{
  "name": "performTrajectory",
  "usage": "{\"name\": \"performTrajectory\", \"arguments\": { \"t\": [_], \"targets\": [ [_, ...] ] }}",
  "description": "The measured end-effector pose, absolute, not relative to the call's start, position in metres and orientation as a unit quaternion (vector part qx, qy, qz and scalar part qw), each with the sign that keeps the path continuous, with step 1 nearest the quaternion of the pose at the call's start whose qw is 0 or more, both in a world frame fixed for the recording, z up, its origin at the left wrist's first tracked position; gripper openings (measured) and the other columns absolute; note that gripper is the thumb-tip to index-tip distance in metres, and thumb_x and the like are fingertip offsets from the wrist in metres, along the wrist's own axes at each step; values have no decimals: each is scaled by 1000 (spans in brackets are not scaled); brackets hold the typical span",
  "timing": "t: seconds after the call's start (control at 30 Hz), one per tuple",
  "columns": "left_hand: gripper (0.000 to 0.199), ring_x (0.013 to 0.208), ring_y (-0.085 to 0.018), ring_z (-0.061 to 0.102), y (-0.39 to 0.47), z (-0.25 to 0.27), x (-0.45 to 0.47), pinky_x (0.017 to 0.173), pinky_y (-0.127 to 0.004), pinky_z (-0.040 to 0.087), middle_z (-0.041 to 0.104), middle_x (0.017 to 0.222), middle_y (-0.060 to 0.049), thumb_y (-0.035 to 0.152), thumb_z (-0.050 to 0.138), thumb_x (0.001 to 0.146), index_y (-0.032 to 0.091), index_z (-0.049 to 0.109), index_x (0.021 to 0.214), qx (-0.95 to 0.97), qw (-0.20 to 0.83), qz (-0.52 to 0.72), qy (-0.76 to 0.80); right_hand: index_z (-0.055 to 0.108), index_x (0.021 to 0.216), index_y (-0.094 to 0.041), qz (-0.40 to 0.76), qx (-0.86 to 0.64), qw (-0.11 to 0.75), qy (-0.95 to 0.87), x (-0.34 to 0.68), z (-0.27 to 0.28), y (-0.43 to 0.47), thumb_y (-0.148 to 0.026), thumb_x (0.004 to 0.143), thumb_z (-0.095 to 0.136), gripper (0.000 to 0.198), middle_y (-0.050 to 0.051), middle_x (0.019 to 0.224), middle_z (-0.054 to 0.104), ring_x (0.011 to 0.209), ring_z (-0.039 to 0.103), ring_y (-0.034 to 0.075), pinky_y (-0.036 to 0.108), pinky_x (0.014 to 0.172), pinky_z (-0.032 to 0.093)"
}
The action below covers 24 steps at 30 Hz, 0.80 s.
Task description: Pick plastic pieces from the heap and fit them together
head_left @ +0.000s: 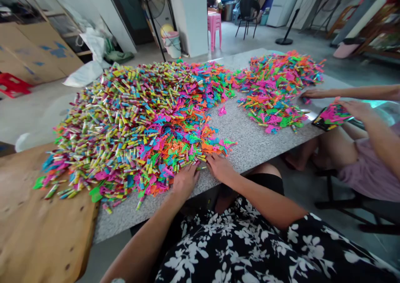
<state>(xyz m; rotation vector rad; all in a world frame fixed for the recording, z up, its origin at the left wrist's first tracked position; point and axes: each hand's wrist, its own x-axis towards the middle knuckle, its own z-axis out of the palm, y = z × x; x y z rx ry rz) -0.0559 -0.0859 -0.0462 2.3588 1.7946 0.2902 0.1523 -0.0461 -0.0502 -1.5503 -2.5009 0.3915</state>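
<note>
A large heap of small tubes in shiny printed wrappers [118,108] covers the left part of the speckled stone table [240,149]. Bright plastic toy pieces [178,145] in pink, orange, green and blue mix in along its right side. My left hand [186,179] rests at the heap's near edge, fingers curled in. Close beside it, my right hand [221,168] has its fingers bent down at the same edge. A few small tubes lie between and under the fingertips of both hands. Whatever either hand pinches is too small and covered to make out.
Another pile of plastic pieces [278,91] lies on the right half. There a co-worker's hand [359,110] is at a dark tray [325,118] of pink pieces; their other hand [314,93] touches the table. A wooden board [40,224] adjoins at left.
</note>
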Motion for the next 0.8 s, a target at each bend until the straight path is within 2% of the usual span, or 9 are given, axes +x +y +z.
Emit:
{"name": "performTrajectory", "arguments": {
  "t": [0.17, 0.23, 0.3, 0.4, 0.53, 0.63, 0.7, 0.8],
  "targets": [
    [27, 96, -28, 74, -46, -26, -46, 84, -37, 54, 77, 107, -13, 38, 56, 104, 22, 68, 121, 722, 66, 24, 689, 60, 137, -16, 137, -555, 55, -818, 161, -41, -36, -21, 106, 50, 33, 18, 130, 63, 107, 69, 27, 36, 88, 56],
    [28, 93, -30, 73, -29, -19, -35, 82, -38, 54, 76, 106, -14, 39, 60, 101, 22, 68, 122, 723, 53, 46, 687, 59, 136, -15, 146, -566, 30, -811, 170, -40, -40, -19, 104, 51, 34, 19, 131, 62, 104, 71, 27, 36, 86, 56],
    [27, 98, -31, 72, -12, -14, -14, 86, -40, 54, 75, 108, -14, 40, 63, 100, 22, 69, 119, 751, 44, 111, 649, 58, 137, -14, 149, -571, 20, -807, 179, -41, -47, -20, 103, 54, 35, 21, 133, 62, 105, 71, 28, 37, 87, 57],
    [25, 119, -35, 65, 19, -12, 30, 100, -45, 52, 71, 121, -17, 38, 68, 98, 21, 71, 116, 808, 64, 179, 558, 56, 140, -14, 144, -576, 34, -804, 186, -47, -58, -24, 104, 53, 37, 22, 134, 62, 108, 71, 30, 39, 91, 57],
    [38, 137, -42, 53, 64, -17, 80, 111, -53, 46, 62, 142, -23, 40, 75, 93, 17, 71, 123, 855, 85, 97, 502, 60, 134, -17, 138, -584, 66, -797, 187, -52, -62, -30, 109, 50, 31, 18, 131, 65, 112, 69, 28, 38, 95, 56],
    [35, 144, -45, 47, 90, -22, 96, 116, -57, 40, 57, 153, -24, 37, 78, 91, 16, 72, 119, 882, 95, 32, 460, 67, 122, -18, 138, -596, 75, -788, 187, -52, -60, -34, 108, 53, 25, 16, 130, 66, 114, 68, 27, 36, 97, 56],
    [34, 143, -45, 49, 100, -23, 96, 116, -56, 40, 59, 150, -25, 35, 80, 89, 15, 72, 114, 891, 105, 16, 441, 67, 121, -19, 145, -607, 80, -777, 187, -50, -58, -34, 108, 54, 24, 16, 131, 66, 114, 69, 26, 36, 96, 57],
    [26, 134, -40, 57, 105, -22, 89, 112, -51, 42, 68, 133, -23, 28, 79, 89, 16, 70, 110, 890, 106, 51, 440, 65, 126, -18, 161, -633, 81, -753, 188, -48, -53, -34, 106, 55, 27, 16, 129, 67, 110, 71, 26, 35, 91, 58]
  ]
}}
